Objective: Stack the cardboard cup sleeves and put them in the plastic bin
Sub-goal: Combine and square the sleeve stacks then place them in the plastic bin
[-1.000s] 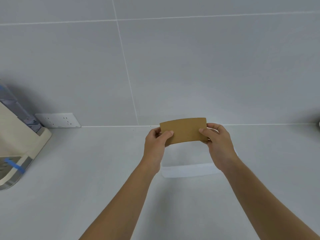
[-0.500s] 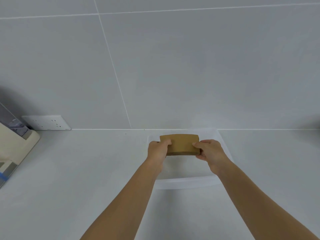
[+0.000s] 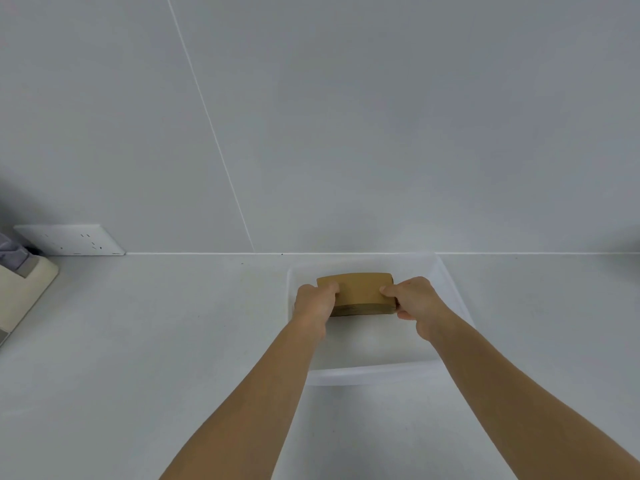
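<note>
**Sleeve Stack Held Inside the Bin**

The stack of cardboard cup sleeves [image 3: 356,294] is held inside the translucent plastic bin [image 3: 367,374], toward its 12 o'clock wall. Whether the stack's underside touches the bin floor cannot be told. The bin stands on the white desk [image 3: 156,341], against the tiled wall.

Grip state: the left hand [image 3: 313,304] clamps the stack's 9 o'clock end, thumb on top. The right hand [image 3: 417,303] clamps the 3 o'clock end in the same way. Both grips are closed on the stack; neither hand is free.

Handling judgement: the sleeves appear light, flat and thin. A single sleeve would bend easily, while the compressed stack behaves as a fairly stiff block. The layers are loose and likely to slide or fan out when pressure is removed. The two short ends are the correct holding points, since pressure there keeps the edges aligned.

At 9 o'clock of the scene, a wall socket [image 3: 74,239] and part of a cream appliance [image 3: 20,292] stand well apart from the bin.
</note>
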Demonstrator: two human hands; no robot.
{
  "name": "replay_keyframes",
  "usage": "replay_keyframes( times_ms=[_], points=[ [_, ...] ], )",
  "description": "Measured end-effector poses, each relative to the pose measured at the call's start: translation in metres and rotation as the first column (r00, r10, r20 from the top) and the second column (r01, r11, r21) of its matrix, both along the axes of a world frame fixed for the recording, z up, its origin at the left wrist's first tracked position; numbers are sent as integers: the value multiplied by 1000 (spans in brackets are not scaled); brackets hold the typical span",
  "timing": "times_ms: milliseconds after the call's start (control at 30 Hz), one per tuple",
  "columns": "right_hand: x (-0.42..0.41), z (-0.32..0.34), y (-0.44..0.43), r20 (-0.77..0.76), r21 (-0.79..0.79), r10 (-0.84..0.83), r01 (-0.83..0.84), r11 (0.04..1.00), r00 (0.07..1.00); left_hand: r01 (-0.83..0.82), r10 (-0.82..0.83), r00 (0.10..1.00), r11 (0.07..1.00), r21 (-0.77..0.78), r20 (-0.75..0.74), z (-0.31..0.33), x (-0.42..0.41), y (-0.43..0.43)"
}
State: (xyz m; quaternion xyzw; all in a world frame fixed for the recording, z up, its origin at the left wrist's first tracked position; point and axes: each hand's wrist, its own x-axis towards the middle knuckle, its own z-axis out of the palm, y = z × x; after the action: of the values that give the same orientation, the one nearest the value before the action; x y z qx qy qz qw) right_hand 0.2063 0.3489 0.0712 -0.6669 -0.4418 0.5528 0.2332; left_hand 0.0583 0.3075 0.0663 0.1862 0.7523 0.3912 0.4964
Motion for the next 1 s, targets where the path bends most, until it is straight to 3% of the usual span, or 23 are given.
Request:
replay_keyframes(
  times_ms=[1000],
  points=[
    [0,-11,-3,78,67,93,-98,993,993,18,-17,996,1000,-4,82,2,6,-1]
  ],
)
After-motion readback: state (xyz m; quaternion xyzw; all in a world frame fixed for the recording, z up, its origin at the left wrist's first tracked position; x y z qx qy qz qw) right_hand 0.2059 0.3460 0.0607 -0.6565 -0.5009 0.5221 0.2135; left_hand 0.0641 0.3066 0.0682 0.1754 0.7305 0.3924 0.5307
